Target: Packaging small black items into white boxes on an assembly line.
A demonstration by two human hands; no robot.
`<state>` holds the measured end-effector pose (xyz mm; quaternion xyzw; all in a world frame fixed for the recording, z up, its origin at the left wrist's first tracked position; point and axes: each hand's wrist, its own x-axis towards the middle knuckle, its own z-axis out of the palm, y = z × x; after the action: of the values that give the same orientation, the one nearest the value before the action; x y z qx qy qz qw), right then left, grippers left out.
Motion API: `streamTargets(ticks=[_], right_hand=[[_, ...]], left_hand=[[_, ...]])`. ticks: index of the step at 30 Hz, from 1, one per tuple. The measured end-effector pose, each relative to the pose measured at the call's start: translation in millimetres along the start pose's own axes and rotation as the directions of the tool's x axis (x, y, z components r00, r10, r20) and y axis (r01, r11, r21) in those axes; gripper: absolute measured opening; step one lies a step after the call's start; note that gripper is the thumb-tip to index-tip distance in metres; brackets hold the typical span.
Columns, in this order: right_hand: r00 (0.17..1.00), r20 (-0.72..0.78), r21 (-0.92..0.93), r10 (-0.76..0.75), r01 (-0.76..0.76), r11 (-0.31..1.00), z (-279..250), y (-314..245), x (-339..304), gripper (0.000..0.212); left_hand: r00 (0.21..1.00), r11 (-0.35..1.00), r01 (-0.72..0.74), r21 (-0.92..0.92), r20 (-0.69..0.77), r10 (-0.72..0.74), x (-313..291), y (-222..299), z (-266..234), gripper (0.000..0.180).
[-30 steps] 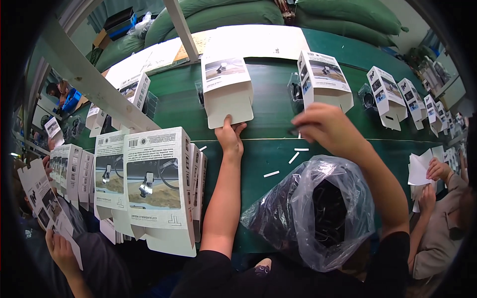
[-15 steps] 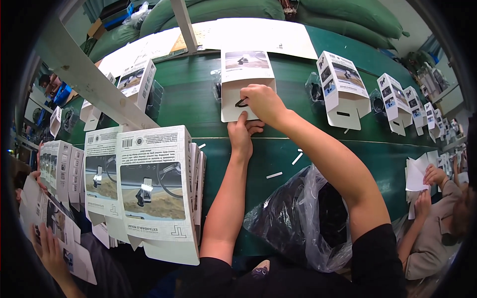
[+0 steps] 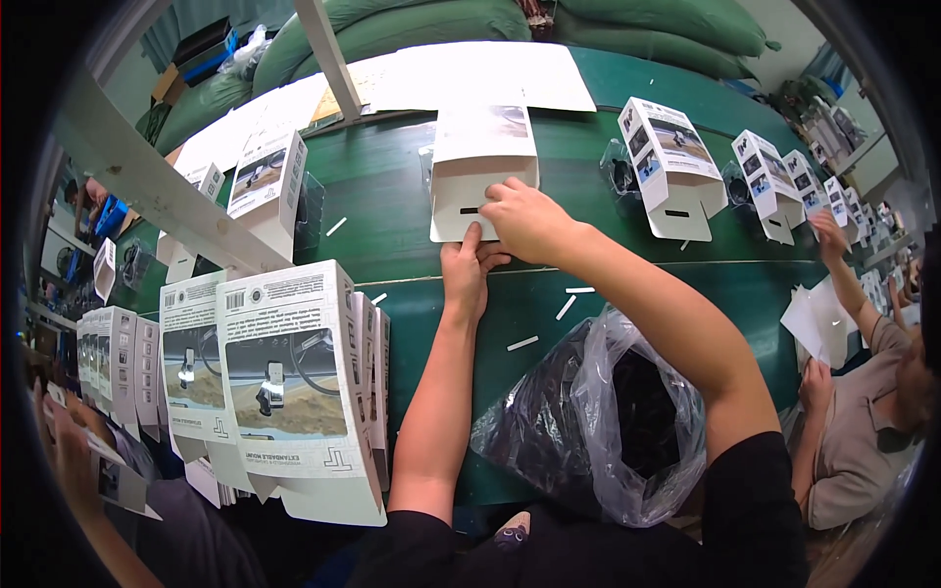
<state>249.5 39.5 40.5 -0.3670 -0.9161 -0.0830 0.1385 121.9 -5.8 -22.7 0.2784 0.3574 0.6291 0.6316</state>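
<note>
An open white printed carton (image 3: 485,176) lies in front of me on the green table, its lower flap toward me. My left hand (image 3: 468,263) grips the flap's near edge, thumb on top and fingers beneath. A short black strip (image 3: 470,211) lies flat along the flap. My right hand (image 3: 529,220) is closed at the strip's right end, with its fingertips partly hidden behind the hand. Behind the carton's left side, a clear plastic tray (image 3: 426,162) shows in part.
Printed cartons (image 3: 284,363) stand stacked at my left by a white metal post (image 3: 176,186). A clear bag of black parts (image 3: 598,412) lies near my right arm. More open cartons (image 3: 671,147) line the table's right. A co-worker (image 3: 867,392) sits at the right.
My right hand has lowered the black strip, which was raised in a loop, onto the flap. My left hand keeps its grip. The co-worker at the right has reached toward a carton.
</note>
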Motion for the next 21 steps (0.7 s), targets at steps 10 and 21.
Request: streamTargets(ticks=[10,21], right_hand=[[0.81,0.586,0.396,-0.029,-0.255,0.882,-184,-47,-133,0.014],[0.956,0.21,0.042,-0.204,0.199,0.979,-83,-62,-156,0.012]], left_hand=[[0.991,0.991,0.132,-0.014,-0.03,-0.132,14,34,-24,0.048],[0.937,0.963,-0.222,-0.153,-0.307,0.168,44,45,-70,0.026]])
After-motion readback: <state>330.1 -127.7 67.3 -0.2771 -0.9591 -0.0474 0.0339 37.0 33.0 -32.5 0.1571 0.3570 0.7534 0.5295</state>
